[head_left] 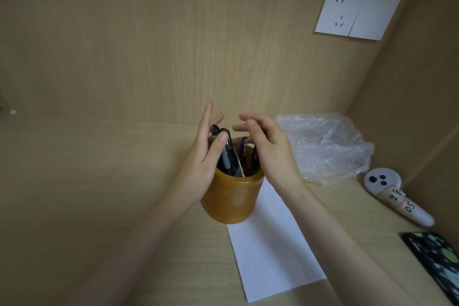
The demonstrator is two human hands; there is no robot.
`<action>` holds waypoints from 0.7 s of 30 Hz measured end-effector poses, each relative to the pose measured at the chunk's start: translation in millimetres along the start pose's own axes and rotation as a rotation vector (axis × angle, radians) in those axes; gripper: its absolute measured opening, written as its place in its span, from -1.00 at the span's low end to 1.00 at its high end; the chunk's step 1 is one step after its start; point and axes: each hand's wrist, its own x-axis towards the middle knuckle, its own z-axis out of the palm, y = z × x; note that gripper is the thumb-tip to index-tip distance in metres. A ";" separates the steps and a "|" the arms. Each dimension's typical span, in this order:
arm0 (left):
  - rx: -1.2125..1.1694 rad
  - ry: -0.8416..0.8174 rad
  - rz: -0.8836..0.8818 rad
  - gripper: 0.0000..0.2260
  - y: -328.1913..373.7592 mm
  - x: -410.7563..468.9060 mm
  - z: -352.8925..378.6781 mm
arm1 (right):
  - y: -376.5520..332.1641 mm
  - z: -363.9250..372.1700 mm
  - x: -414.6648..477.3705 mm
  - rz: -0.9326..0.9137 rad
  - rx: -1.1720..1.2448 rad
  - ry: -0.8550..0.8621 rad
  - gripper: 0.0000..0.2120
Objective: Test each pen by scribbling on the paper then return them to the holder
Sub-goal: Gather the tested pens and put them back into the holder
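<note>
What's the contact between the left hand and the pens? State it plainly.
Touching. The head view shows the left hand with its thumb pressed across the pens standing in the holder.

The back wall [149, 45] is pale wood with thin lines running up and down. A second wood wall [422, 112] stands at the right of the frame and meets it in a corner. In the upper right, a white socket plate [337, 11] sits on the back wall. A plain white plate [373, 18] touches its right side. Below lies a flat bench [74, 194] of the same pale wood. The light is soft and dim.
</note>
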 end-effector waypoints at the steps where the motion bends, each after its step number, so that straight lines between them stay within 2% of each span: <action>1: -0.014 0.001 -0.022 -0.46 0.0 -0.1 -0.5 | 1.9 0.9 -0.1 0.016 0.016 -0.032 -0.69; 6: -0.023 -0.021 -0.126 -0.37 -0.6 -6.8 -4.3 | 9.3 -11.4 -4.0 0.125 0.028 -0.150 -0.24; 10: -0.063 -0.098 -0.241 -0.33 -23.5 -13.6 -19.9 | 17.9 -37.0 -20.3 0.125 0.005 -0.380 -0.08; 13: -0.059 -0.228 -0.309 -0.45 -42.3 -21.4 -31.0 | 29.0 -42.7 -27.5 0.099 -0.089 -0.529 -0.05; 16: -0.046 -0.269 -0.323 -0.49 -46.8 -29.7 -32.3 | 36.7 -35.0 -31.5 0.127 -0.086 -0.497 0.09; 21: -0.061 -0.247 -0.320 -0.38 -47.3 -29.3 -29.2 | 43.7 -29.8 -26.3 0.146 -0.096 -0.390 -0.05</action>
